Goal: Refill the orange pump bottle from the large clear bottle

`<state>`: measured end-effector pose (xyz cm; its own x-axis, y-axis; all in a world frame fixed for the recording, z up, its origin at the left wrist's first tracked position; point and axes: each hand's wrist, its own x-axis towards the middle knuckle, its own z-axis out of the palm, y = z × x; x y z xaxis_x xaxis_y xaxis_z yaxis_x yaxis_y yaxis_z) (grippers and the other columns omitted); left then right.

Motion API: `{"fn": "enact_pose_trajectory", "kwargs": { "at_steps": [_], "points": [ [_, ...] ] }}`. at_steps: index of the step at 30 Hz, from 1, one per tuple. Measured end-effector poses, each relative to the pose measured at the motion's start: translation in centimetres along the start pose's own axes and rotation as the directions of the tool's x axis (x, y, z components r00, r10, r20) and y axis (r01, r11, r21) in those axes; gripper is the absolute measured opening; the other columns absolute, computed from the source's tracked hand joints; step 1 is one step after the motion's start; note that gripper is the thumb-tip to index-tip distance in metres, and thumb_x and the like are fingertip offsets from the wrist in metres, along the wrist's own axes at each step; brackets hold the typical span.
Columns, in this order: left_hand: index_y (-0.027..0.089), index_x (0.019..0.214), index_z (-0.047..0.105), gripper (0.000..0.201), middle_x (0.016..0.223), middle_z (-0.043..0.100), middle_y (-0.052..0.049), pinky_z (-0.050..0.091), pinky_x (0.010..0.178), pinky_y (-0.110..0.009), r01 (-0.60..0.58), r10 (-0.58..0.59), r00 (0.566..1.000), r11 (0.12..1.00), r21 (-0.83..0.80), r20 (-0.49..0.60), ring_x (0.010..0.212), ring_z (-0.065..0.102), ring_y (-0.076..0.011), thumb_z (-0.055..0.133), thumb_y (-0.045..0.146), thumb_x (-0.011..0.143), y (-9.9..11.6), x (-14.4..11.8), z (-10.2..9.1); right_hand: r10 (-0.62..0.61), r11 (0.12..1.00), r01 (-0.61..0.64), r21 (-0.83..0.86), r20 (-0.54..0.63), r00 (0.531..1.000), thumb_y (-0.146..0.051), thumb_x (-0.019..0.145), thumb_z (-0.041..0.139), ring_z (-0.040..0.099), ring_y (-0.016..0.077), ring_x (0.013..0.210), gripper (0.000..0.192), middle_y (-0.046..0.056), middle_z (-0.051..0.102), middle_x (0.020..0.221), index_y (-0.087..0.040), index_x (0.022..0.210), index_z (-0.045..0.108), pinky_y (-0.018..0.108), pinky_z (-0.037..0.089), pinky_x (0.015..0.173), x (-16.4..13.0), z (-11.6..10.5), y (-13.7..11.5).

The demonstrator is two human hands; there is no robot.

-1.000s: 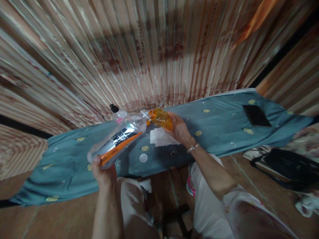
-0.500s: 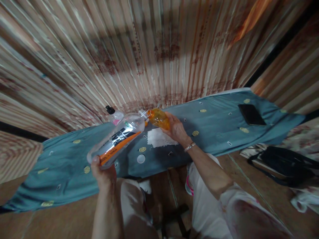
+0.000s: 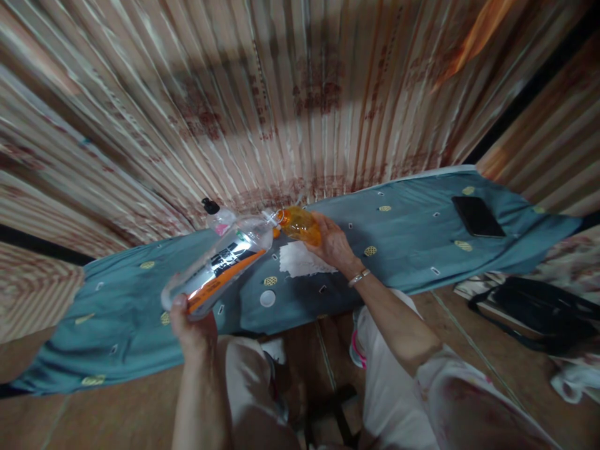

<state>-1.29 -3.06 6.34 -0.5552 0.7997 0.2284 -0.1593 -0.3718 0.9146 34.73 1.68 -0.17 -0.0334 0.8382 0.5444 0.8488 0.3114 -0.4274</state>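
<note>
My left hand grips the base of a large clear plastic bottle with an orange and black label, tilted so its neck points up and right. My right hand holds a small bottle of orange liquid, tipped with its mouth against the mouth of the large bottle. Both are held over a table covered with a blue patterned cloth. A white bottle cap and a white tissue lie on the cloth beneath them.
A small bottle with a black cap stands at the table's far edge by the striped curtain. A black phone lies at the right end. A black bag rests on the floor to the right.
Both hands keep the two bottles mouth to mouth. Only the view has shifted slightly.
</note>
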Motion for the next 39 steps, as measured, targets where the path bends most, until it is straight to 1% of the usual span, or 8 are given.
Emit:
{"fn": "enact_pose_trajectory", "kwargs": {
  "at_steps": [5,9,12,17,20,23,32,39],
  "points": [
    [0.027,0.119,0.082,0.060,0.123,0.086,-0.008,0.067,0.111,-0.050,-0.026,0.026,1.000,0.999,0.028,0.005,0.123,0.084,-0.0372,0.084,0.068,0.075,0.1,-0.1,-0.4,-0.003,1.000,0.003,-0.002,0.005,1.000,-0.032,0.106,0.101,0.081,0.0480,0.164,0.097,0.028,0.081,0.174,-0.019,0.191,0.056,0.076,0.068,0.142,-0.1,-0.1,-0.2],
    [0.028,0.106,0.079,0.049,0.115,0.086,-0.008,0.068,0.109,-0.050,-0.054,0.054,0.999,0.998,0.026,0.007,0.121,0.085,-0.0380,0.086,0.066,0.076,0.3,-0.2,-0.5,0.016,1.000,-0.016,0.005,0.029,0.999,-0.030,0.104,0.102,0.080,0.0476,0.165,0.095,0.030,0.079,0.177,-0.016,0.188,0.060,0.074,0.066,0.145,0.0,-0.3,-0.4],
    [0.028,0.102,0.079,0.048,0.113,0.086,-0.008,0.070,0.107,-0.051,-0.066,0.065,0.998,0.997,0.034,0.017,0.121,0.086,-0.0400,0.086,0.069,0.078,0.5,-0.2,-0.6,0.014,1.000,-0.015,0.006,0.039,0.999,-0.030,0.104,0.102,0.080,0.0480,0.166,0.094,0.031,0.079,0.177,-0.016,0.187,0.060,0.075,0.065,0.146,0.0,-0.4,-0.5],
    [0.029,0.103,0.077,0.048,0.115,0.086,-0.006,0.068,0.113,-0.051,-0.053,0.053,0.999,0.997,0.054,-0.001,0.125,0.084,-0.0380,0.085,0.067,0.074,0.6,0.0,-0.8,0.009,1.000,-0.009,-0.002,0.035,0.999,-0.031,0.105,0.100,0.080,0.0474,0.165,0.092,0.029,0.081,0.176,-0.018,0.187,0.059,0.075,0.067,0.143,0.0,-0.4,-0.6],
    [0.030,0.103,0.074,0.047,0.114,0.084,-0.005,0.066,0.118,-0.050,-0.035,0.036,0.999,0.999,0.031,-0.017,0.126,0.081,-0.0362,0.085,0.064,0.073,0.5,0.1,-0.9,0.014,1.000,-0.013,-0.009,0.039,0.999,-0.030,0.104,0.100,0.080,0.0479,0.165,0.093,0.031,0.081,0.175,-0.016,0.186,0.058,0.075,0.066,0.145,0.0,-0.4,-0.7],
    [0.030,0.105,0.073,0.049,0.112,0.080,-0.004,0.064,0.121,-0.050,-0.033,0.033,0.999,0.999,0.013,-0.014,0.126,0.080,-0.0354,0.087,0.063,0.073,0.3,0.2,-1.1,0.013,1.000,-0.013,-0.012,0.046,0.999,-0.031,0.105,0.099,0.080,0.0482,0.166,0.096,0.030,0.080,0.177,-0.018,0.189,0.055,0.075,0.065,0.145,0.0,-0.4,-0.8],
    [0.029,0.110,0.077,0.053,0.121,0.084,-0.006,0.067,0.122,-0.053,-0.040,0.041,0.999,0.997,0.059,-0.016,0.132,0.081,-0.0377,0.086,0.069,0.075,-0.1,0.3,-1.7,0.017,1.000,-0.016,-0.012,0.051,0.999,-0.031,0.105,0.101,0.079,0.0496,0.166,0.097,0.032,0.079,0.176,-0.017,0.189,0.055,0.076,0.066,0.144,0.0,-0.5,-0.9],
    [0.030,0.108,0.075,0.051,0.121,0.086,-0.007,0.063,0.129,-0.057,-0.019,0.020,1.000,0.999,0.048,-0.015,0.140,0.080,-0.0419,0.087,0.068,0.076,0.4,-0.1,-1.3,0.020,1.000,-0.019,-0.004,0.056,0.998,-0.030,0.104,0.100,0.080,0.0477,0.165,0.094,0.031,0.079,0.177,-0.017,0.187,0.057,0.075,0.066,0.145,0.0,-0.6,-0.9]
  ]
}}
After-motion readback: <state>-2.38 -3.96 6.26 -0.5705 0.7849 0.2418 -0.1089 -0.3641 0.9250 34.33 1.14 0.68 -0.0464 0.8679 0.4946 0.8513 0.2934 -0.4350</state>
